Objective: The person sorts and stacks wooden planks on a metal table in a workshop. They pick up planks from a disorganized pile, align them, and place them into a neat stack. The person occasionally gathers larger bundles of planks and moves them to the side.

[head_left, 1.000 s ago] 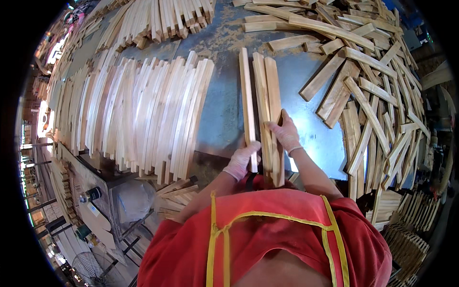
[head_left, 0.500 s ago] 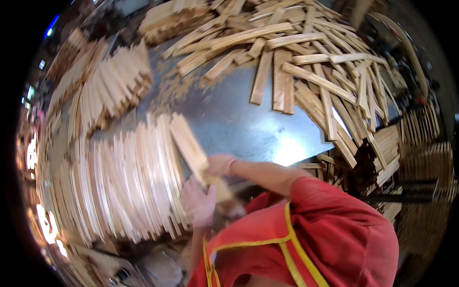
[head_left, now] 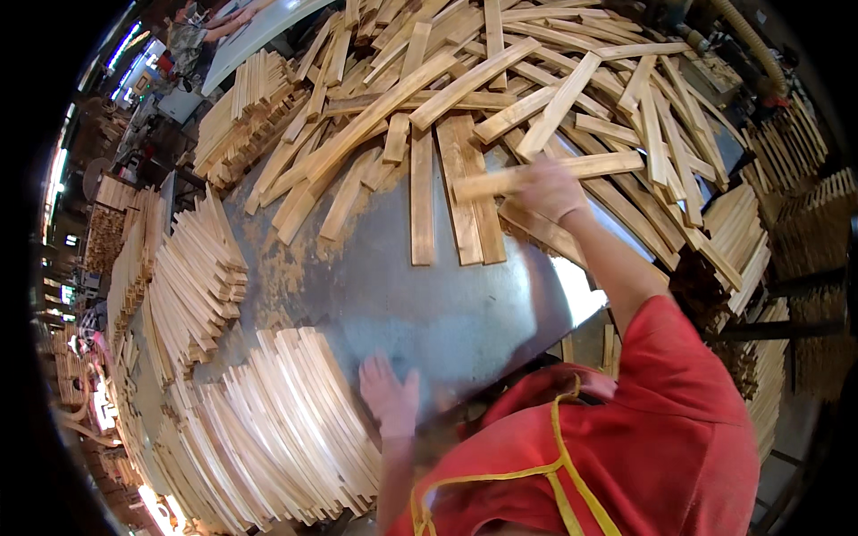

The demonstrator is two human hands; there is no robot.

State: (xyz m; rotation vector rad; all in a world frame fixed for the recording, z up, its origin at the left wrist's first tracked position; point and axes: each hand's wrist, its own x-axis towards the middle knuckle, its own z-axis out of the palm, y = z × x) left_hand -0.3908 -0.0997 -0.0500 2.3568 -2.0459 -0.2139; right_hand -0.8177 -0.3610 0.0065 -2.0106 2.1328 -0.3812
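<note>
My right hand (head_left: 547,189), slightly blurred, is closed around the middle of a pale wooden slat (head_left: 609,164) at the near side of a loose heap of slats (head_left: 465,89). Below the heap, my left hand (head_left: 390,393) is held with fingers stretched out and nothing in it. It is at the right end of a row of slats (head_left: 286,420) standing on edge, packed side by side. Both hands look gloved. Several darker slats (head_left: 458,192) lie just left of my right hand, pointing toward me.
The grey metal table (head_left: 357,295) has sawdust (head_left: 295,259) scattered on it. Stacked slats (head_left: 192,277) stand at its left, another stack (head_left: 246,107) behind. Bundles of wood (head_left: 786,134) stand at the right. A person (head_left: 189,40) works at the far left beside a pale board.
My right hand has left the slat at the row's end and reached out to the heap, gripping another slat. My left hand has opened. The view has shifted, showing more of the far side.
</note>
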